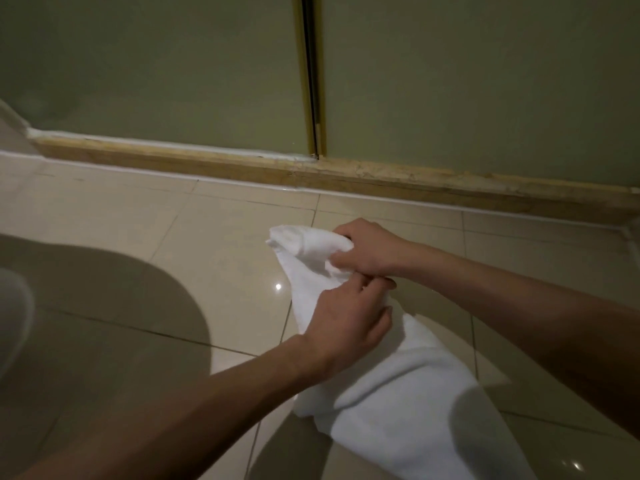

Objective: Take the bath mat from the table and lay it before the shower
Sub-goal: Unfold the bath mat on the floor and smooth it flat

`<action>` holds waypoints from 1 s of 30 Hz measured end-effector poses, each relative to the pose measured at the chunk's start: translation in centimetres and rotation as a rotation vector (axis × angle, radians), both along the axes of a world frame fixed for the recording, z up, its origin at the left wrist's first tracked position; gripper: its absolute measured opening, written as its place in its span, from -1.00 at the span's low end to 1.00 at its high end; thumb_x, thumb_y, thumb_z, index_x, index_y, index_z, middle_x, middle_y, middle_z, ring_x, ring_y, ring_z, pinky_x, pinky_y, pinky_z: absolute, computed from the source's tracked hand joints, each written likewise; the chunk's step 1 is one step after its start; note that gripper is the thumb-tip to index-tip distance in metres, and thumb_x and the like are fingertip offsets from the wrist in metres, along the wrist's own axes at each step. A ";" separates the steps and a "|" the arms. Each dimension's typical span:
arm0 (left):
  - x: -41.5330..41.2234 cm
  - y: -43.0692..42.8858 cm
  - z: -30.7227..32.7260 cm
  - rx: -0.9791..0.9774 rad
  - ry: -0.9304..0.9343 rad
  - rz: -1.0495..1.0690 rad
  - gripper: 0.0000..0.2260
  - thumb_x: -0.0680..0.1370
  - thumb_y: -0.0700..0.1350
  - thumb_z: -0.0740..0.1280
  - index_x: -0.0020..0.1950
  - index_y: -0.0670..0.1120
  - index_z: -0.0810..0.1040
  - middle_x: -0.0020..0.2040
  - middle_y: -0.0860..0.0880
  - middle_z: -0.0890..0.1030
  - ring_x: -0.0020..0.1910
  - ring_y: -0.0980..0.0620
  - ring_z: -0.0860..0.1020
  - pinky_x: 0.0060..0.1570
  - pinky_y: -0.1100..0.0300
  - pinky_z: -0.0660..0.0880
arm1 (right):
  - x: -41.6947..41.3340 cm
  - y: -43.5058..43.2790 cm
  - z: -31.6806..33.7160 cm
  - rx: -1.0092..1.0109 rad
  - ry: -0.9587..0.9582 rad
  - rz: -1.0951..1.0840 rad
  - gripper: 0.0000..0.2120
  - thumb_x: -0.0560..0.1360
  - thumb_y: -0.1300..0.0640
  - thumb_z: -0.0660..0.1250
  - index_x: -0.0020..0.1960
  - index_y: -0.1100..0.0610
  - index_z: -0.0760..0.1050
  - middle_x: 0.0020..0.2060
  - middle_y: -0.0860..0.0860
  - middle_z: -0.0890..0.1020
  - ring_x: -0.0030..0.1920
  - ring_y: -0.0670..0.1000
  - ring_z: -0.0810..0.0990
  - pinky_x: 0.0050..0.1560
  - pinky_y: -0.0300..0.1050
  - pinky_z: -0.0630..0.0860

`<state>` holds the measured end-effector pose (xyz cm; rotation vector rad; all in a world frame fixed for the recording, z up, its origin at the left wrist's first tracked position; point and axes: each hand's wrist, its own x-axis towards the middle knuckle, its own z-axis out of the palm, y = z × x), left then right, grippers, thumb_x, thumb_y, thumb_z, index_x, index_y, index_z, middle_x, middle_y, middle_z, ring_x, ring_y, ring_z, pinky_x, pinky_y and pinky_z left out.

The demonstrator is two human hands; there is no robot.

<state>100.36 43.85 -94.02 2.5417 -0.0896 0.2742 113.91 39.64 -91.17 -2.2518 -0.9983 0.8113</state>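
A white terry bath mat [391, 386] hangs bunched and half folded over the tiled floor. Its top end is gathered between both hands and its lower part trails toward me. My right hand [370, 249] grips the rolled upper edge. Just below it, my left hand [346, 322] pinches the cloth, fingers curled into the fabric. The frosted glass shower doors [467, 84] stand straight ahead, with their stone threshold [214, 164] about one tile beyond the mat.
Glossy beige floor tiles [221, 237] stretch from the threshold toward me. A dark rounded shadow lies on the floor at the left. A blurred pale object [14, 313] sits at the left edge. The gold door seam [313, 74] runs vertically above the hands.
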 end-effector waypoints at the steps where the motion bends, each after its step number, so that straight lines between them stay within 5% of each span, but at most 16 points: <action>1: -0.1 0.3 0.0 0.016 0.007 -0.068 -0.71 0.53 -0.09 0.28 0.22 -0.13 0.50 0.06 -0.17 0.53 -0.15 -0.12 0.54 -0.25 0.08 0.47 | 0.0 -0.2 -0.1 -0.002 -0.040 0.019 -0.99 0.39 0.14 0.36 -0.19 0.06 0.54 -0.26 -0.01 0.62 -0.21 0.03 0.56 -0.25 -0.12 0.43; 4: -0.6 1.8 0.1 0.045 -0.065 -0.172 -0.78 0.51 -0.08 0.23 0.04 -0.15 0.58 -0.07 -0.12 0.59 -0.23 -0.09 0.54 -0.27 0.07 0.48 | 0.5 -1.2 -0.6 0.056 -0.106 0.013 -0.98 0.36 0.20 0.33 -0.23 0.12 0.53 -0.26 0.03 0.63 -0.21 0.07 0.55 -0.22 -0.09 0.44; 8: -0.4 5.1 0.0 -0.130 -0.176 0.256 -0.84 0.49 -0.03 0.17 -0.11 -0.07 0.49 -0.24 0.07 0.43 -0.35 0.08 0.37 -0.32 0.18 0.30 | 1.2 -2.5 -1.3 0.129 -0.177 -0.037 -0.89 0.33 0.27 0.32 -0.16 0.20 0.58 -0.23 0.08 0.65 -0.18 0.10 0.57 -0.18 -0.04 0.47; 11: 0.9 8.1 0.4 -0.068 -0.106 0.500 -0.67 0.43 0.03 0.23 0.12 -0.11 0.45 -0.04 -0.01 0.42 -0.17 0.00 0.44 -0.20 0.14 0.35 | 1.6 -3.4 -1.4 0.180 -0.215 -0.092 -0.82 0.36 0.30 0.30 -0.09 0.17 0.61 -0.18 0.06 0.66 -0.17 0.08 0.57 -0.18 -0.07 0.46; 14: 2.4 10.4 0.6 -0.016 0.155 0.407 -0.30 0.36 0.13 0.32 0.46 -0.04 0.25 0.34 -0.17 0.30 0.25 -0.17 0.39 0.23 -0.08 0.38 | 1.9 -3.9 -1.3 0.230 -0.232 -0.104 -0.77 0.38 0.33 0.29 -0.05 0.11 0.61 -0.18 -0.04 0.63 -0.16 0.04 0.56 -0.23 -0.15 0.37; 16: 3.3 10.9 0.5 -0.182 0.288 0.344 -0.16 0.36 0.21 0.40 0.53 0.04 0.10 0.46 -0.14 0.17 0.37 -0.15 0.30 0.33 0.02 0.29 | 1.9 -3.9 -1.2 0.252 -0.240 -0.095 -0.72 0.38 0.34 0.27 0.00 0.10 0.61 -0.13 -0.06 0.64 -0.12 0.01 0.56 -0.18 -0.15 0.39; 20: 4.2 9.4 0.1 -0.491 0.238 0.485 -0.01 0.30 0.26 0.47 0.54 0.00 0.00 0.49 -0.12 0.13 0.39 -0.09 0.28 0.21 0.17 0.29 | 1.6 -3.7 -0.8 0.326 -0.284 -0.117 -0.74 0.39 0.34 0.24 -0.01 0.14 0.58 -0.13 0.04 0.66 -0.11 0.05 0.58 -0.08 -0.03 0.49; 27: 5.2 7.4 0.6 -0.501 0.208 0.441 -0.01 0.24 0.38 0.42 0.52 0.07 0.06 0.48 -0.08 0.21 0.38 -0.07 0.33 0.26 0.03 0.39 | 2.4 -3.3 1.1 0.377 -0.381 -0.102 -0.76 0.39 0.39 0.18 -0.13 0.09 0.49 -0.22 -0.03 0.59 -0.17 0.01 0.52 -0.17 -0.08 0.42; 30: 5.4 7.0 1.3 -0.516 0.183 0.395 -0.09 0.25 0.34 0.45 0.48 0.06 0.18 0.40 -0.06 0.34 0.25 -0.04 0.47 0.14 -0.05 0.53 | 3.1 -3.0 1.8 0.389 -0.406 -0.103 -0.75 0.40 0.39 0.17 -0.08 0.12 0.51 -0.17 0.01 0.60 -0.14 0.03 0.53 -0.11 -0.06 0.45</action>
